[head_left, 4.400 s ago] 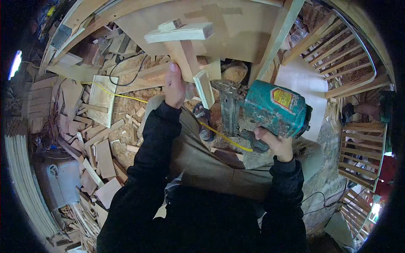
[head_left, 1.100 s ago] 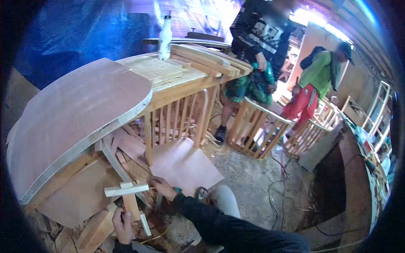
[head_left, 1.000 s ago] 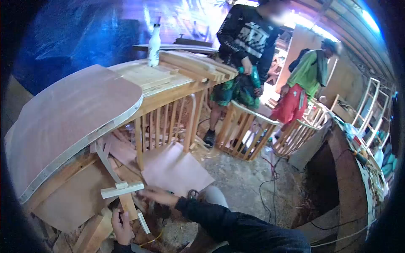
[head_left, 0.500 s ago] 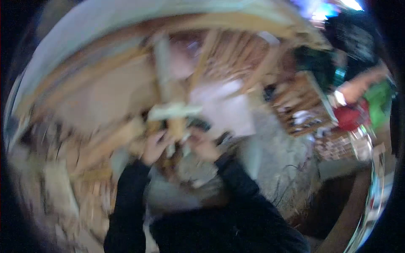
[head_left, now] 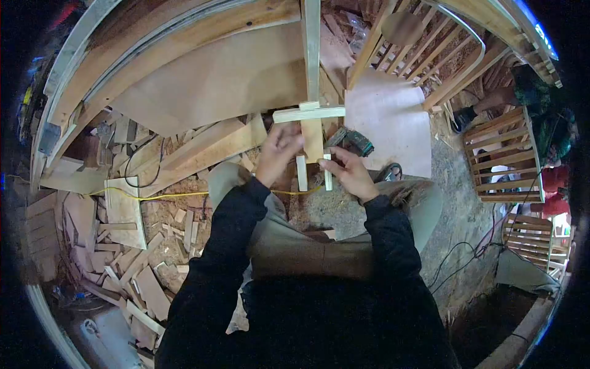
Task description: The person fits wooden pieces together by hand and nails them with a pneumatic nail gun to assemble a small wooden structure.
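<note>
A small wooden assembly has a pale crosspiece (head_left: 309,114) at its far end and a flat upright block (head_left: 313,140) below it. At its near end are two short strips, a left strip (head_left: 302,173) and a right strip (head_left: 327,172). My left hand (head_left: 279,150) is curled at the block's left edge, its fingertips against the wood. Thumb and fingers of my right hand (head_left: 351,175) pinch the right strip near the block's lower corner. The teal nail gun (head_left: 359,143) lies just beyond my right hand, partly hidden.
Wood offcuts (head_left: 150,292) litter the left floor, crossed by a yellow hose (head_left: 166,197). A pale panel (head_left: 390,123) and slatted frames (head_left: 504,154) stand or lie at the right. A person's leg (head_left: 491,101) shows there. A curved wooden frame (head_left: 184,46) arches ahead.
The nail gun has left my right hand, which now pinches a strip. A second strip shows at the assembly's near end. The view has swung from the room and people back down to my lap.
</note>
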`<state>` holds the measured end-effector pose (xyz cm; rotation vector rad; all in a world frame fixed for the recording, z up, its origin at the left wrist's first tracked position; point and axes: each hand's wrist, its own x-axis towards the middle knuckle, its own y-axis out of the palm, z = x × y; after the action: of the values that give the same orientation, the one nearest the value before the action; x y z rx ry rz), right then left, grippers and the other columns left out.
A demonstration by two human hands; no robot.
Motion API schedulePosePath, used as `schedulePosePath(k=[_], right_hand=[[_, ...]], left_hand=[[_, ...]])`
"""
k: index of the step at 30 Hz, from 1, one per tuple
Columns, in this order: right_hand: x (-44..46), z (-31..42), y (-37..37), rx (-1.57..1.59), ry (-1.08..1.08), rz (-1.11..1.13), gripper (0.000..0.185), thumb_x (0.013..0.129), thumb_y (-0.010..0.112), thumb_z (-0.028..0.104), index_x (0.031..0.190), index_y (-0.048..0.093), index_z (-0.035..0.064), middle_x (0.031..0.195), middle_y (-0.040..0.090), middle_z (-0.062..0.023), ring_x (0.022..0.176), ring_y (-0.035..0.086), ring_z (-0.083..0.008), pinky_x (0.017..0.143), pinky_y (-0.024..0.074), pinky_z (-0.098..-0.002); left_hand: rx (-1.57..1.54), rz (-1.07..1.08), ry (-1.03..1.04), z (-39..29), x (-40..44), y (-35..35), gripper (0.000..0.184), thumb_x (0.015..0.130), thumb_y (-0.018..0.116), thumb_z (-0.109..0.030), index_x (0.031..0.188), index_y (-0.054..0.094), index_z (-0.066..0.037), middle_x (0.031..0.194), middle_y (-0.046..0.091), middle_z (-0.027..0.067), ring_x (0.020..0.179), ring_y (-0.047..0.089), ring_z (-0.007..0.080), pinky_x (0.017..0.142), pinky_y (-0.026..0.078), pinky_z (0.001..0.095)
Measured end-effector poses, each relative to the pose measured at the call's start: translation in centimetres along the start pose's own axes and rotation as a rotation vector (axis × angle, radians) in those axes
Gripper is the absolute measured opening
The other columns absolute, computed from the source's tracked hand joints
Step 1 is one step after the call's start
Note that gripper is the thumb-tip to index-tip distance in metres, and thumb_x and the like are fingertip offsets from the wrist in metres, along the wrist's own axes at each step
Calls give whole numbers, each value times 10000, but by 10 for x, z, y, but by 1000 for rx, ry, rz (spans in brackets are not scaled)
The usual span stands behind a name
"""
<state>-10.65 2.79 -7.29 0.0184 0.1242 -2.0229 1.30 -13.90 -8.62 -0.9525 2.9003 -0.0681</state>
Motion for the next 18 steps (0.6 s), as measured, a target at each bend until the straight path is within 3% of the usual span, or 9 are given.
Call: schedulePosePath(k=[1,2,3,5,7,9,10,15,18], right_hand=[[0,-2,2,-49,27,21,329,877,605,251,1084,563,-1,949,607,-61,893,526,-107,814,425,-273],[-1,-4,4,-99,56,46,338,881,599,265,1086,563,-1,953,606,-60,893,526,-109,811,426,-277],[-1,-5,4,-97,68,56,338,881,599,265,1086,563,-1,953,606,-60,893,526,-109,811,426,-277],[0,-5,3,-74,80,113,357,883,593,286,1089,563,-5,953,607,-68,892,530,-117,804,431,-279],[0,-11,4,-41,107,99,361,881,596,286,1075,567,-16,957,608,-73,890,531,-123,806,431,-282],[-2,-13,3,-133,74,157,376,872,610,285,1070,567,-32,984,611,-88,907,531,-127,813,430,-283],[-4,-11,4,-132,81,159,376,872,610,285,1070,567,-32,984,611,-88,907,531,-127,813,430,-283],[-7,-17,5,-107,131,254,417,841,653,268,1107,560,-39,1041,610,-113,941,536,-130,840,430,-276],[-7,-31,2,-128,159,270,356,845,649,221,1094,568,-20,1004,606,-66,911,524,-101,818,430,-259]], left_hand=[[-272,-144,61,7,6,-2,413,853,636,-303,1140,538,-24,966,601,-3,827,544,54,700,437,220],[-360,-92,-70,2,7,-12,459,863,620,-297,1196,485,-12,1082,580,27,969,547,98,821,448,249],[-364,-101,-83,-1,6,-14,459,863,620,-297,1196,485,-12,1082,580,27,969,547,98,821,448,249],[-736,-196,-129,-13,5,-18,435,874,602,-293,1192,492,-17,1065,589,45,936,558,106,835,457,262],[-757,-229,-130,-9,10,-32,403,870,613,-251,1177,506,-13,1075,594,54,940,561,116,842,464,268],[-139,-297,244,-14,12,-37,348,847,644,-203,1126,563,-11,1045,611,52,949,567,116,838,462,272],[28,-181,249,-18,10,-42,321,827,664,-162,1101,607,-5,1046,631,62,968,569,117,858,446,267],[107,63,147,-14,1,-43,310,833,652,-151,1112,624,-18,1076,645,88,963,573,104,868,428,243],[122,141,103,-9,3,-51,279,837,650,-166,1072,645,-18,973,677,77,881,593,94,839,441,243]])
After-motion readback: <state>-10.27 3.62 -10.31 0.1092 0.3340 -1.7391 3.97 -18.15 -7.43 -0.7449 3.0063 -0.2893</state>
